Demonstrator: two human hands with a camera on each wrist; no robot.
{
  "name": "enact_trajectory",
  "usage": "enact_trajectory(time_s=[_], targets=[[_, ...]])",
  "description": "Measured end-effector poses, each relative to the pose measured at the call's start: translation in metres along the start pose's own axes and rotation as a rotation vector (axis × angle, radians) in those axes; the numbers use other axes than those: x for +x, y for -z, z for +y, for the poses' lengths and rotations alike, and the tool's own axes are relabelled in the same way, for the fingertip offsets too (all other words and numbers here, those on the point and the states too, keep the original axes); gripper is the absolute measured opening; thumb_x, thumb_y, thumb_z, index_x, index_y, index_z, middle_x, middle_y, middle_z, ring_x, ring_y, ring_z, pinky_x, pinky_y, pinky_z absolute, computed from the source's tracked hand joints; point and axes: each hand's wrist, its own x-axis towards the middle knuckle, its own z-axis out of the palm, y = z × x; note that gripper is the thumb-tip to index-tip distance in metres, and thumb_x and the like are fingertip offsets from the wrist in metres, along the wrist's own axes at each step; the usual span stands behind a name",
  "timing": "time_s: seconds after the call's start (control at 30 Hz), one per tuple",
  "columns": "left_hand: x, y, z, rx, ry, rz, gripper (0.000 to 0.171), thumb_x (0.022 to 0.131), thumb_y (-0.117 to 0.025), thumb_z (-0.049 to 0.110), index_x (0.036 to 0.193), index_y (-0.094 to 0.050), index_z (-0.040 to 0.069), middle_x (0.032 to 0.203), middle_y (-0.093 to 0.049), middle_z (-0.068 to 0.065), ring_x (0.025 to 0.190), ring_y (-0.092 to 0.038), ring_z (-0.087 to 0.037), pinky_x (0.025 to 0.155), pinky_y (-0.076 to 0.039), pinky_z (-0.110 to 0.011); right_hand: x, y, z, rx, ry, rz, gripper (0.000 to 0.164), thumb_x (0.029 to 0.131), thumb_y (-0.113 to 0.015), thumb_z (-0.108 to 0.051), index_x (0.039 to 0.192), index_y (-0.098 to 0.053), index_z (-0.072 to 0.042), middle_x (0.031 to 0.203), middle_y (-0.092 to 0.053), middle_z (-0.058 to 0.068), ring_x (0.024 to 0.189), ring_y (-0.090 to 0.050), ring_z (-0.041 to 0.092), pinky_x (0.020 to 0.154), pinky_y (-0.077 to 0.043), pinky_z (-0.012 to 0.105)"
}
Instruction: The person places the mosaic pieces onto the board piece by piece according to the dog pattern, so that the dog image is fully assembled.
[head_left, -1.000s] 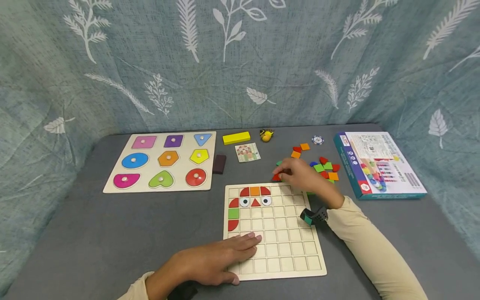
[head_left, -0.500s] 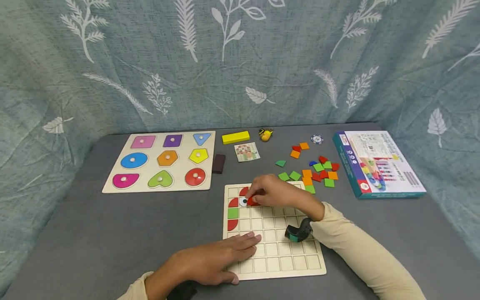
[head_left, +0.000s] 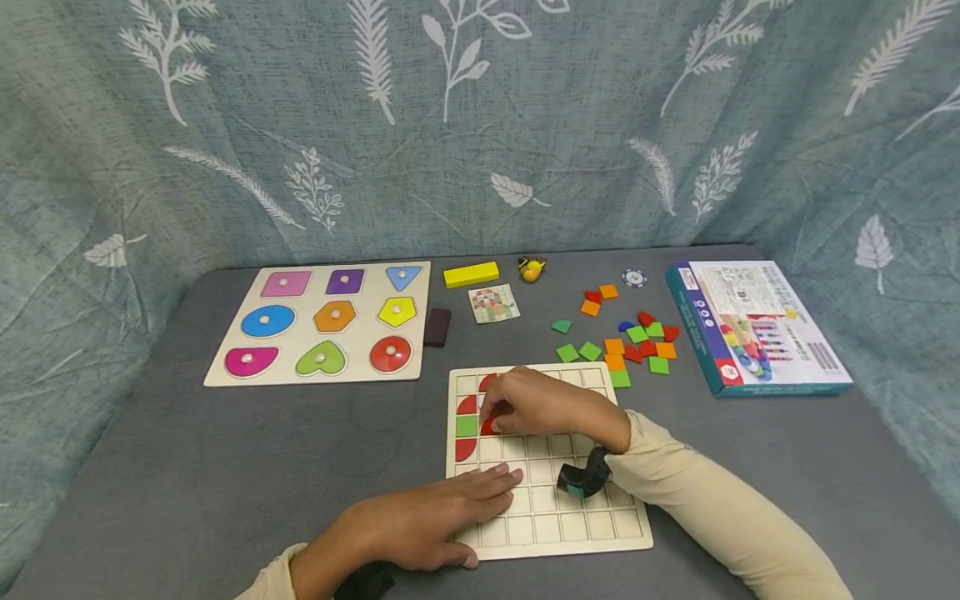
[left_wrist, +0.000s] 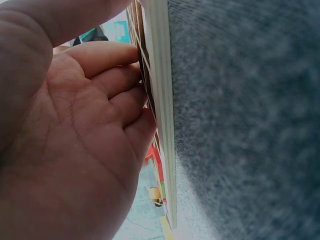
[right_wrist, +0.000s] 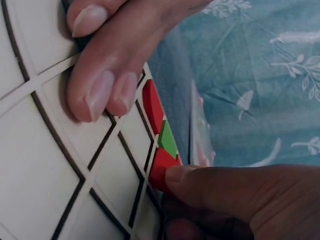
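A wooden grid board (head_left: 577, 525) lies on the grey table. My left hand (head_left: 431, 521) rests on its lower left part with fairly straight fingers; in the left wrist view the fingertips of this hand (left_wrist: 90, 115) touch the board's face near its edge. My right hand (head_left: 543, 404) pinches a red tile (right_wrist: 159, 167) down at the grid's upper left, beside a green square tile (head_left: 467, 426). The fingers cover part of the red tile. Red quarter-round tiles (head_left: 466, 450) sit in the left column, and the right hand hides most of the top tiles.
Loose green, orange and red tiles (head_left: 633, 350) lie beyond the board, by a boxed toy (head_left: 757, 333). A shape puzzle (head_left: 217, 371) lies at the back left. A yellow block (head_left: 471, 275), picture card (head_left: 494, 304), small yellow toy (head_left: 532, 269) and dark block (head_left: 437, 327) are nearby.
My right hand has come from the loose tiles to the board's upper left with a red tile, then slid slightly lower. The left hand has stayed in place.
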Motion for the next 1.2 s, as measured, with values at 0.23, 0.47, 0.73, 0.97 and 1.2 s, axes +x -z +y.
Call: enact_trajectory(time_s=[0.23, 0.47, 0.73, 0.97, 1.2], targets=[[0.0, 0.0, 0.0, 0.005, 0.003, 0.0, 0.071, 0.09, -0.07, 0.018, 0.15, -0.034, 0.003, 0.161, -0.017, -0.006, 0.146, -0.015, -0.021, 0.113, -0.024, -0.036, 0.001, -0.002, 0.002, -0.054, -0.005, 0.019, 0.016, 0.084, -0.068, 0.0, 0.095, -0.076, -0.009, 0.09, -0.06, -0.002, 0.077, -0.053, 0.009, 0.072, -0.045, 0.023], [0.0, 0.0, 0.0, -0.016, 0.016, -0.011, 0.071, 0.091, -0.07, 0.018, 0.15, -0.034, 0.004, 0.161, -0.017, -0.005, 0.146, -0.014, -0.02, 0.113, -0.024, -0.036, -0.002, 0.01, 0.014, -0.003, -0.027, 0.069, 0.013, 0.087, -0.067, -0.001, 0.096, -0.075, -0.007, 0.093, -0.066, -0.001, 0.08, -0.058, 0.008, 0.074, -0.048, 0.024], [0.0, 0.0, 0.0, -0.035, 0.023, -0.016, 0.071, 0.091, -0.07, 0.018, 0.15, -0.034, 0.005, 0.16, -0.018, -0.003, 0.146, -0.014, -0.02, 0.113, -0.024, -0.035, -0.012, 0.03, 0.041, 0.03, -0.182, 0.153, 0.015, 0.093, -0.064, -0.006, 0.103, -0.075, -0.006, 0.1, -0.068, 0.002, 0.089, -0.061, 0.016, 0.076, -0.051, 0.031], [0.0, 0.0, 0.001, -0.021, 0.009, -0.003, 0.071, 0.09, -0.07, 0.017, 0.15, -0.034, 0.002, 0.16, -0.019, -0.006, 0.146, -0.015, -0.021, 0.113, -0.024, -0.034, -0.021, 0.039, 0.074, 0.107, -0.255, 0.303, 0.019, 0.096, -0.059, -0.004, 0.109, -0.072, 0.0, 0.105, -0.066, 0.011, 0.092, -0.062, 0.023, 0.077, -0.051, 0.036], [0.0, -0.001, 0.0, -0.031, 0.02, -0.005, 0.071, 0.09, -0.07, 0.017, 0.15, -0.034, 0.005, 0.16, -0.019, -0.003, 0.146, -0.015, -0.019, 0.113, -0.024, -0.034, -0.033, 0.047, 0.104, 0.1, -0.326, 0.417, 0.02, 0.096, -0.059, -0.002, 0.111, -0.069, 0.004, 0.107, -0.064, 0.016, 0.09, -0.061, 0.026, 0.076, -0.051, 0.039]])
